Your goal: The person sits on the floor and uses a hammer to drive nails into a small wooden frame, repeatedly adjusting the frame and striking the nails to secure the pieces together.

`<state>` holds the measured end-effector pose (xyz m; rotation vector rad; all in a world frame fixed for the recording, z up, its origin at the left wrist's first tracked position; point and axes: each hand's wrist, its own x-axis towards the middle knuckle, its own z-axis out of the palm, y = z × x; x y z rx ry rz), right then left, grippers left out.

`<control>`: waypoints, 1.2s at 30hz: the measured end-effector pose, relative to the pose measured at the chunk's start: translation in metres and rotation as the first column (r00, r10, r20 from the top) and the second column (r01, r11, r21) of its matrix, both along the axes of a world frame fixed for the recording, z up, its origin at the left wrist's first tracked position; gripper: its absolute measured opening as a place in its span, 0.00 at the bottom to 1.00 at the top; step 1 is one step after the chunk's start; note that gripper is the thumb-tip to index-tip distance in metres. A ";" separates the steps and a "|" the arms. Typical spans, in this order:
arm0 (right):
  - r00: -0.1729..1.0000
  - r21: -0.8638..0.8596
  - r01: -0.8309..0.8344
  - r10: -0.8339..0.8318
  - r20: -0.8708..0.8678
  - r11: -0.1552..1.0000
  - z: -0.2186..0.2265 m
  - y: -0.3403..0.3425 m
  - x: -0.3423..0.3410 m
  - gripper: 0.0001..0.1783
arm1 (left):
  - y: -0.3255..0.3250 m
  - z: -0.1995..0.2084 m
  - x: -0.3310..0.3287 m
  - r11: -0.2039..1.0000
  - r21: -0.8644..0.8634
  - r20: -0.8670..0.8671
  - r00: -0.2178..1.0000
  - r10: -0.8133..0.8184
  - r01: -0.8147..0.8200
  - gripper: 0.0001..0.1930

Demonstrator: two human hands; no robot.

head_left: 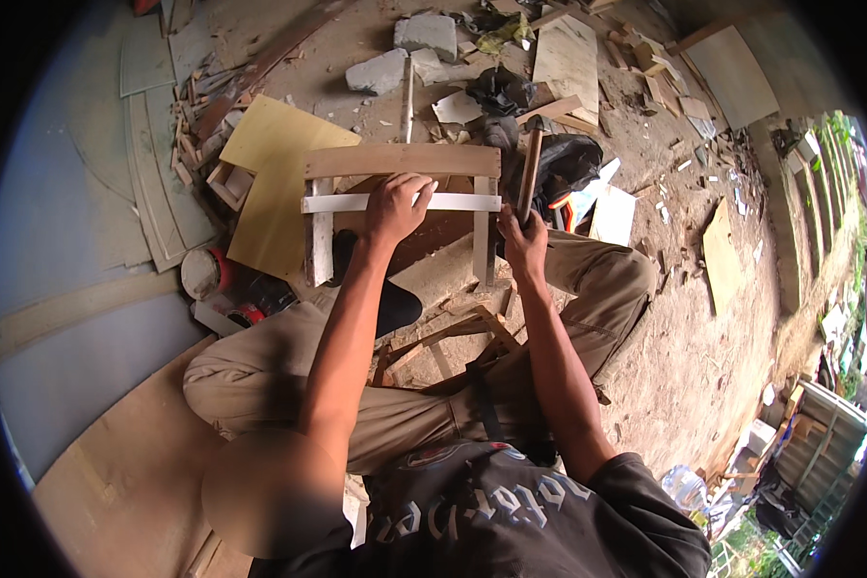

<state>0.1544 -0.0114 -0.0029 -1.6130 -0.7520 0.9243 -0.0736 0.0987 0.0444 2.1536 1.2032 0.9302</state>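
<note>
A small wooden frame stands in front of me, with a brown top rail (356, 162), a pale left leg (319, 236) and a right leg (485, 246). Across both legs, just under the rail, runs a white strip (342, 203). My left hand (400, 204) is closed over the middle of this strip, its fingers curled against the frame. To the right of the frame, my right hand (523, 241) grips a hammer (531, 169) low on its wooden handle. The hammer points up and away from me, its dark head at the far end.
Yellowish plywood pieces (270, 193) lie to the left, near a red-and-white bucket (202, 273). Beyond the frame are concrete blocks (426, 36) and a black plastic bag (564, 164). Wood scraps litter the floor. Below the frame, between my legs, lie wooden slats (443, 337).
</note>
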 end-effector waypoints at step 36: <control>0.995 -0.151 0.078 -0.087 -0.057 0.986 0.016 0.018 -0.016 0.20 | -0.040 -0.207 0.050 0.893 0.291 -0.131 0.911 0.391 -0.342 0.14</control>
